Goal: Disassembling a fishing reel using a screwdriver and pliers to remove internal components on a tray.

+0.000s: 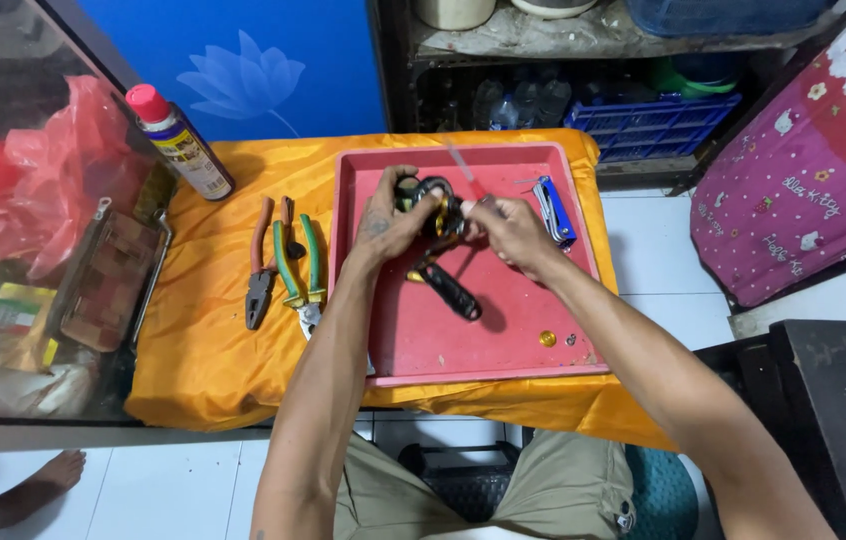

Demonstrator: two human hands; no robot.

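Note:
Over a red tray (503,340) my two hands meet. My left hand (388,220) grips a black fishing reel (433,205) with gold parts; its black handle (451,290) hangs down toward the tray floor. My right hand (513,228) pinches a thin red-handled screwdriver (465,172) whose tip is at the reel. A blue folding hex-key set (555,208) lies in the tray just right of my right hand. A small gold part (547,338) and a tiny screw (571,340) rest near the tray's front right corner.
The tray sits on a table draped in orange cloth (213,350). Left of the tray lie red-handled pliers (261,270) and green-handled pliers (301,270). A spray can with a red cap (181,145) stands at back left. A glass case (33,230) is at left, shelves behind.

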